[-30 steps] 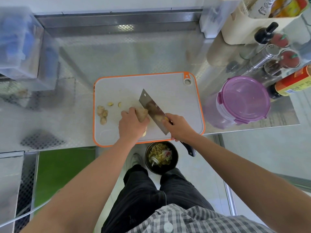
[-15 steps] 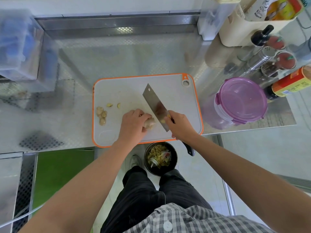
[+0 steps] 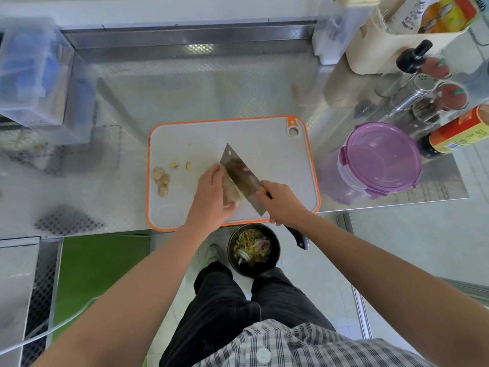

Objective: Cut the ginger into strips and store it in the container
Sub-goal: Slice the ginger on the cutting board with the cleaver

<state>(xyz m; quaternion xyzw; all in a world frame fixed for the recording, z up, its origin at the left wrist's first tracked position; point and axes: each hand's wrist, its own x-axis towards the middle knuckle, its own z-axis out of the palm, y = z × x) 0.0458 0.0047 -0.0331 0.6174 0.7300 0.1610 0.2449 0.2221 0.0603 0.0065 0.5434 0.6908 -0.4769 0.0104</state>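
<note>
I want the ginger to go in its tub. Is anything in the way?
Yes. The purple lid covers the container, right of the cutting board. The left hand holds the ginger on the board, beside the cleaver.

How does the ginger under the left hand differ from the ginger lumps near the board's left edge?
Size: the held ginger is one chunk, bigger than any of the several small ginger lumps. State: the left hand grips the held ginger with the cleaver blade against it; the ginger lumps lie loose and untouched. Both are tan and sit on the cutting board.
</note>
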